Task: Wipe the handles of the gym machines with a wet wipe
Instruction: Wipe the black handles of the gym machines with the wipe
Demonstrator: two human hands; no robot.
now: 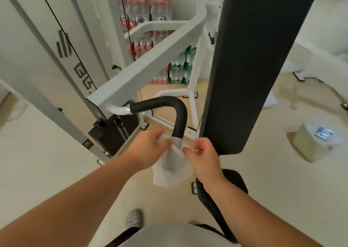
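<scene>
Floor (47,167): pale beige, smooth.
Far wall (180,5): white.
Water-bottle packs (143,13): red-capped, stacked against the wall.
Green-labelled packs (181,67): lower, to the right.
Pale box (308,148): on the floor, right side.
Light: bright, even.

Bright, even light is cast; the upper right is washed out. The wet wipe (170,171) is blurred; edges are bent.

You are wearing the one wide-angle camera on your head, and it is looking forward and steeply down along your outstretched arms. It is hovering close above the curved black handle (181,114), which is sitting mid-frame, while the floor (47,162) and your shoe (133,218) are showing at the bottom, the lens bending straight lines near the edges
</scene>
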